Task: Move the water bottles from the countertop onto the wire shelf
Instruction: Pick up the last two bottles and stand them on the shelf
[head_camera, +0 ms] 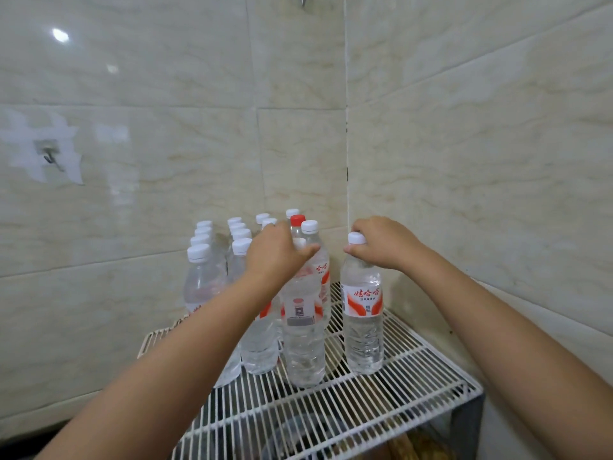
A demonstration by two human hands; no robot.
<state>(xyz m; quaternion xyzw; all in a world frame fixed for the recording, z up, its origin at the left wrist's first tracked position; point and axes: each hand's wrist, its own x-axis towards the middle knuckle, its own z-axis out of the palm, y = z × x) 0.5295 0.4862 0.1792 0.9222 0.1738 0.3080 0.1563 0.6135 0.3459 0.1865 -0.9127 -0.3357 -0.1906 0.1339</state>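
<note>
A white wire shelf (381,403) stands in a tiled corner. Several clear water bottles with white caps and red-and-white labels stand on it in rows (202,273). One bottle behind has a red cap (297,219). My left hand (278,252) grips the top of a front bottle (303,340) that stands on the wire. My right hand (381,244) holds the neck and cap of another upright bottle (363,327), set apart at the right of the group, its base on the shelf.
Beige marble-look tiled walls close in behind and on the right (464,161). A small metal hook (49,157) sticks to the left wall. The front part of the shelf has bare wire. Dark items and something wooden lie beneath the shelf (408,443).
</note>
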